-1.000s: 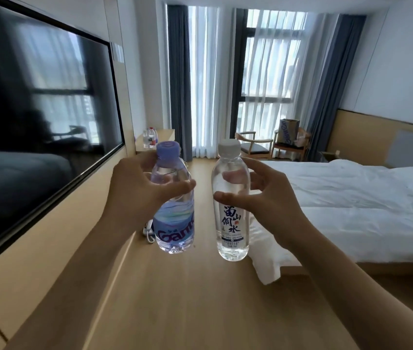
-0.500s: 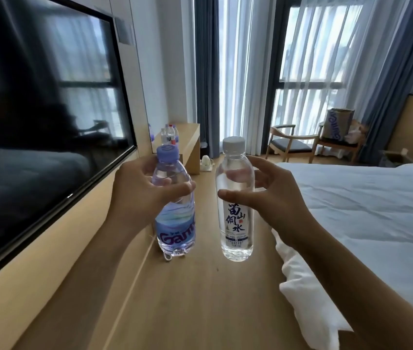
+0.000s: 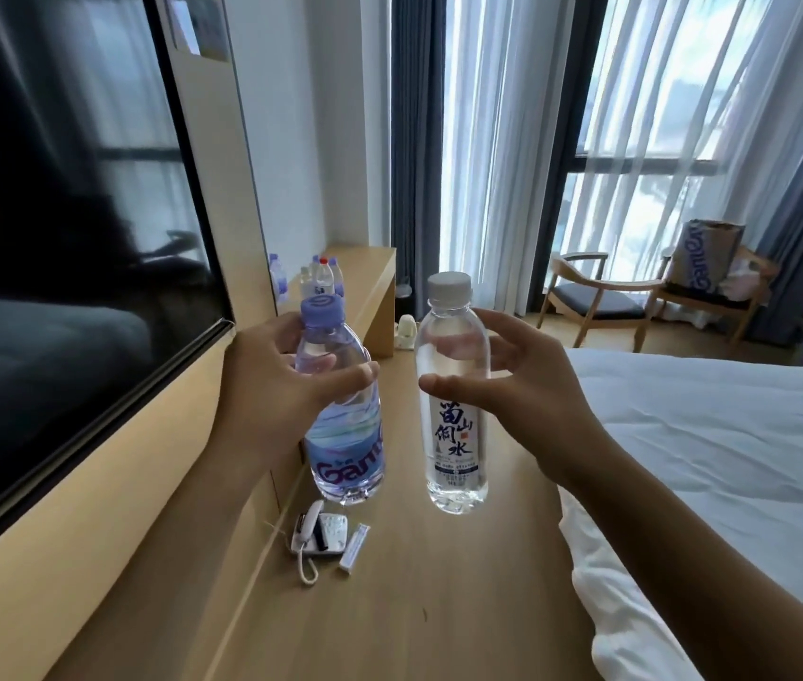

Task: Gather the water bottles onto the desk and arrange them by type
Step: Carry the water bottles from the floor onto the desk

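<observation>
Nearest me on the floor, a telephone [image 3: 315, 533] and a small white box [image 3: 355, 543] lie close to the left wall, right in the walking line; I judge a foot could catch the cord, since my view is taken up by the bottles.

In my left hand [image 3: 271, 385] I hold the blue-labelled bottle [image 3: 340, 410], fingers [image 3: 345, 378] wrapped round its shoulder above the label. My right hand [image 3: 527, 400] holds the clear bottle [image 3: 453, 400] more loosely: thumb across the front, fingers spread behind the upper body. That is where I see the risk: the grip sits high, the weight of water hangs below, and a swing could let the bottle slip onto the floor.

Both bottles are carried in the air, side by side and apart, long axes near vertical, caps up, bases down, the blue one leaning slightly.

Further off on the left, the bench [image 3: 365, 272] already carries a cluster of bottles [image 3: 321, 280] standing upright. Setting mine down carelessly could topple those. The bed [image 3: 708, 435] lies on the right, chairs [image 3: 591, 302] by the far window.
</observation>
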The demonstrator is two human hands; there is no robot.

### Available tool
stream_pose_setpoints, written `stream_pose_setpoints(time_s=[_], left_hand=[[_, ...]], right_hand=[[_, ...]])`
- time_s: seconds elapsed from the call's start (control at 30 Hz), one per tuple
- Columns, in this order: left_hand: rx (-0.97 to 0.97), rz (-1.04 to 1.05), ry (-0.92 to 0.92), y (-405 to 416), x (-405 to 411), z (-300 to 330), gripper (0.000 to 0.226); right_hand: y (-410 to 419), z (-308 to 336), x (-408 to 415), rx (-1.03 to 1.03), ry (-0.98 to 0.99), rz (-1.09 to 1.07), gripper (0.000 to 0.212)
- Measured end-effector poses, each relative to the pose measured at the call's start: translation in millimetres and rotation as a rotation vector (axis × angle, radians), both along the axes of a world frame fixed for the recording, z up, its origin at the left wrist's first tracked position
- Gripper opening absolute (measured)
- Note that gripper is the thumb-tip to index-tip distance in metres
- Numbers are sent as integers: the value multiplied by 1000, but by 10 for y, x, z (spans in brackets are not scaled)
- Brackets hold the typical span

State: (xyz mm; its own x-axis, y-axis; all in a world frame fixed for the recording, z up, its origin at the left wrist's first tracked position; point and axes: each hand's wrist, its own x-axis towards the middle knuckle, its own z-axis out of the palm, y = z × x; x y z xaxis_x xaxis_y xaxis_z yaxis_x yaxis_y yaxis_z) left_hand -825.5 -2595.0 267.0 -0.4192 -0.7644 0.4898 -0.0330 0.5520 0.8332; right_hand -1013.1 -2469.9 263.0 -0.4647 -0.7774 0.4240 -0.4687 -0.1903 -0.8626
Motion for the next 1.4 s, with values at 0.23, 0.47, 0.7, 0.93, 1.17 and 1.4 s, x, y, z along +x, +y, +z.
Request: stream_pose_setpoints(time_s=[0.23, 0.47, 0.7, 0.93, 1.17, 1.4], left_hand=[[-15, -30, -39, -1635, -909, 23, 51], [-25, -28, -38, -2935, -1623, 80, 50], [-26, 19, -91, -3986, -2445, -159, 42], [-5, 123, -123, -5186, -3546, -279, 37], [-2, 271, -114, -6285, -4406, -223, 32], [20, 340, -109, -7511, -4978, -338, 30]], right_hand=[[-1597, -38, -765, 1, 19, -46, 82], [-2831, 8, -1507, 18, -9, -70, 56], [-3983, -177, -2395, 55, -20, -57, 73], [-5326, -218, -3534, 112, -22, 35, 71], [-6634, -123, -4420, 128, -16, 115, 73], [-7964, -286, -5055, 170, -60, 151, 77]])
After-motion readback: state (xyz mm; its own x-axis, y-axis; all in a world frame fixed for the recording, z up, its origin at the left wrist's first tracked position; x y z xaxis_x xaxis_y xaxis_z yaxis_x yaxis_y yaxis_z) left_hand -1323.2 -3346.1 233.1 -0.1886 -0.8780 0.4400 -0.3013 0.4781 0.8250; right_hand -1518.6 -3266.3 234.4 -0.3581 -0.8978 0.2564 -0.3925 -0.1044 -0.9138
